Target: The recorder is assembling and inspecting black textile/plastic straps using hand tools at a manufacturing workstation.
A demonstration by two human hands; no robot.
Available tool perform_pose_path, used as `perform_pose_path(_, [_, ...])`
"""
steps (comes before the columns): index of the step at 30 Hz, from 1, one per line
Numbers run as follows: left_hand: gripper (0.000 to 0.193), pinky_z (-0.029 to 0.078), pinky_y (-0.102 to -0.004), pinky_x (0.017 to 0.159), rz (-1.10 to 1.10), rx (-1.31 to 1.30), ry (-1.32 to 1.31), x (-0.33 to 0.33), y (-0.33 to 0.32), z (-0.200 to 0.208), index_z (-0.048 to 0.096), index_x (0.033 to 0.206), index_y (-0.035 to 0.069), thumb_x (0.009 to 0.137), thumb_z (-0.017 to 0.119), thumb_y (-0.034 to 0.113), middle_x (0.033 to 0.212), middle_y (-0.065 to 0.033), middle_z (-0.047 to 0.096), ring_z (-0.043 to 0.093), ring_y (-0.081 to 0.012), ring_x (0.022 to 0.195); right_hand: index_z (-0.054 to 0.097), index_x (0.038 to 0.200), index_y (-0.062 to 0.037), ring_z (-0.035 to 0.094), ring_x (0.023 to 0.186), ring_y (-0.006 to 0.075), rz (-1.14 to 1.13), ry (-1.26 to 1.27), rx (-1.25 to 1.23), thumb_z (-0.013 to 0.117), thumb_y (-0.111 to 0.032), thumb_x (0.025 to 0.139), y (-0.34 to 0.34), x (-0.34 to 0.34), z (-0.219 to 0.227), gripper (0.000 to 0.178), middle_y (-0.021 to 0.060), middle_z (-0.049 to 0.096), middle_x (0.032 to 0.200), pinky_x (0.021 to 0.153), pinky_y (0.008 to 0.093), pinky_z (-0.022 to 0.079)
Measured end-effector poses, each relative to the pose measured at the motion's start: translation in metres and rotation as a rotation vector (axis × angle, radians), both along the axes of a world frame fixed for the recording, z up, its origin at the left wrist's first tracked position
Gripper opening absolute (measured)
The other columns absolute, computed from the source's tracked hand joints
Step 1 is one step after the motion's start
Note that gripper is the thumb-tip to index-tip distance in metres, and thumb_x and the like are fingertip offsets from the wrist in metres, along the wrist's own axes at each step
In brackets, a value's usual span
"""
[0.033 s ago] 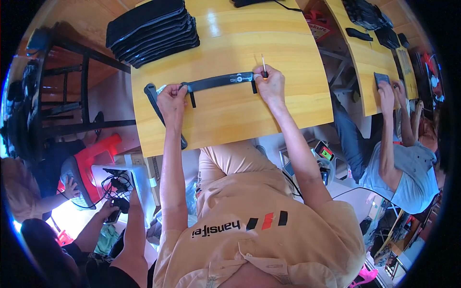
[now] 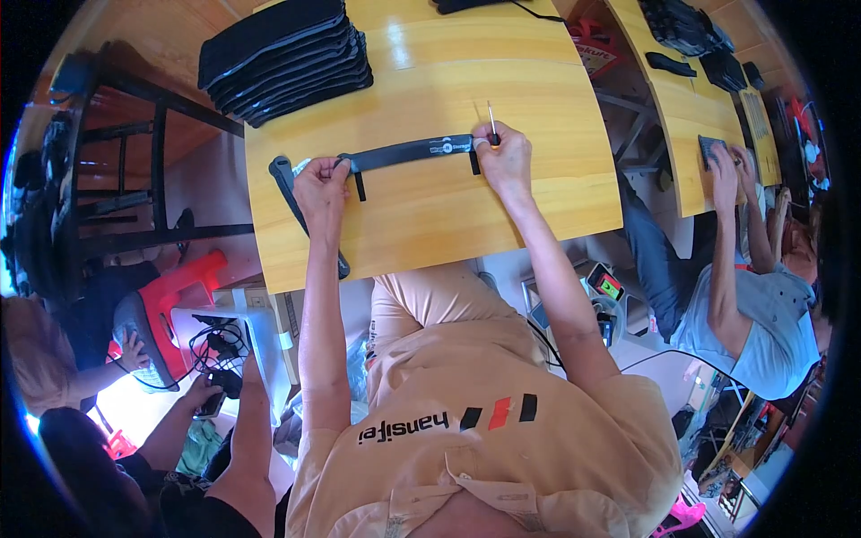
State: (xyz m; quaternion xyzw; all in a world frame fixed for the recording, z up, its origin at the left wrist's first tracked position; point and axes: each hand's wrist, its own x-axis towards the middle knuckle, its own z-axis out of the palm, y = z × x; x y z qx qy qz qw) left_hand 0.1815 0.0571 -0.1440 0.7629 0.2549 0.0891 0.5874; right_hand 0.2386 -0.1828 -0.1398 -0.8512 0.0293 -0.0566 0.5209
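A flat black strap [image 2: 395, 155] with white printing near its right end is stretched across the wooden table, two short black tabs hanging from its lower edge. My left hand [image 2: 321, 190] pinches the strap's left end between thumb and fingers. At the other end, my right hand [image 2: 508, 164] is closed on the strap and also holds a thin screwdriver [image 2: 493, 134], its metal shaft pointing away from me. A second black strap [image 2: 285, 184] with a rounded end lies left of my left hand and passes under that forearm.
A tall stack of folded black fabric pieces [image 2: 285, 58] stands at the table's far left. Wooden table [image 2: 430, 229] carries all this. On the right, a co-worker's hands [image 2: 725, 175] handle a dark piece at another table [image 2: 677, 117]. Left are a red stool [image 2: 193, 282] and other people's arms.
My hands and the strap stay in place. The co-worker's hands on the right have shifted slightly around the dark piece.
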Motion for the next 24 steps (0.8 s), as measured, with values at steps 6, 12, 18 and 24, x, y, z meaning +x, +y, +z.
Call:
perform_pose_path(6, [0.014, 0.037, -0.0182, 0.043, 0.002, 0.065, 0.019, 0.002, -0.003, 0.003, 0.06, 0.08, -0.002, 0.078, 0.064, 0.011, 0.065, -0.0006, 0.055, 0.046, -0.0052, 0.048, 0.059, 0.07, -0.0002, 0.058, 0.06, 0.0298, 0.0, -0.035, -0.094, 0.054, -0.002, 0.07, 0.001, 0.001, 0.0, 0.006, 0.0166, 0.058, 0.063, 0.059, 0.0374, 0.046])
perform_pose_path(12, [0.017, 0.039, -0.0203, 0.044, 0.013, 0.145, 0.035, 0.002, -0.008, 0.009, 0.061, 0.078, -0.003, 0.077, 0.064, 0.014, 0.063, -0.0018, 0.056, 0.048, -0.0067, 0.048, 0.058, 0.069, 0.0001, 0.058, 0.061, 0.032, 0.015, -0.016, -0.15, 0.053, 0.0, 0.07, 0.002, 0.001, 0.003, 0.006, 0.018, 0.057, 0.064, 0.06, 0.0392, 0.046])
perform_pose_path(18, [0.016, 0.042, -0.025, 0.05, 0.051, 0.303, 0.034, 0.001, -0.011, 0.008, 0.062, 0.076, -0.002, 0.074, 0.065, 0.014, 0.061, -0.0057, 0.059, 0.053, -0.0116, 0.051, 0.057, 0.072, 0.0009, 0.058, 0.065, 0.0337, 0.05, -0.032, -0.184, 0.052, 0.001, 0.07, 0.0, 0.002, 0.001, 0.006, 0.0195, 0.058, 0.069, 0.061, 0.041, 0.046])
perform_pose_path(24, [0.015, 0.043, -0.0273, 0.052, 0.049, 0.504, -0.091, 0.002, -0.009, -0.002, 0.061, 0.076, -0.001, 0.073, 0.066, 0.012, 0.061, -0.0066, 0.058, 0.054, -0.0146, 0.054, 0.056, 0.072, 0.0011, 0.058, 0.065, 0.0337, 0.07, -0.056, -0.17, 0.051, 0.003, 0.069, -0.002, 0.003, 0.002, 0.006, 0.0195, 0.058, 0.069, 0.061, 0.0406, 0.045])
